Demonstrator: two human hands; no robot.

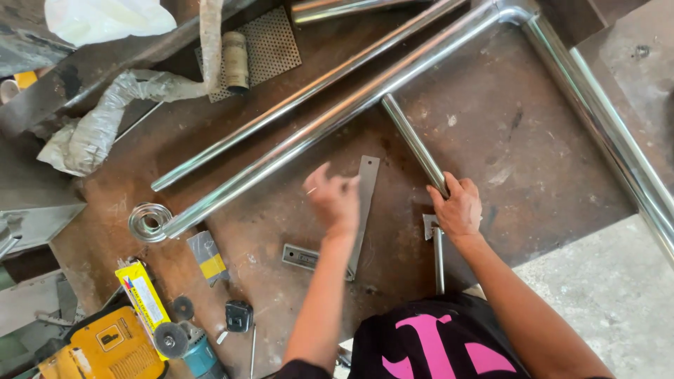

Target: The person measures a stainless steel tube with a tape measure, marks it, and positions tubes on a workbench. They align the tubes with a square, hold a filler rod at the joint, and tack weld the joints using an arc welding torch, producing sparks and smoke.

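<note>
Your right hand (458,208) is wrapped around a short steel tube (414,144), fingers curled over its near end, and the tube runs away from that hand up and to the left until its far end meets the long polished pipe (337,116) lying slantwise across the rusty bench (491,126). Just under your right palm a second thin tube (439,260) runs back toward your body, with a small grey metal piece (429,223) beside the wrist. Your left hand (333,198) hovers over the bench with its fingers loosely bunched, and something small and pale shows at the fingertips, though it is too blurred to say whether you are pinching it. Just to the right of that hand lies a flat steel square (365,203), its long blade pointing away from you and its short arm passing under your forearm. Beyond the left hand, the long pipe ends at a coiled metal scroll (149,222), and a thinner pipe (302,95) lies beside it on the far side. Down by your left elbow sit a yellow box (142,298), an angle grinder (184,345), a tape measure (239,315) and a yellow tool case (105,347).
</note>
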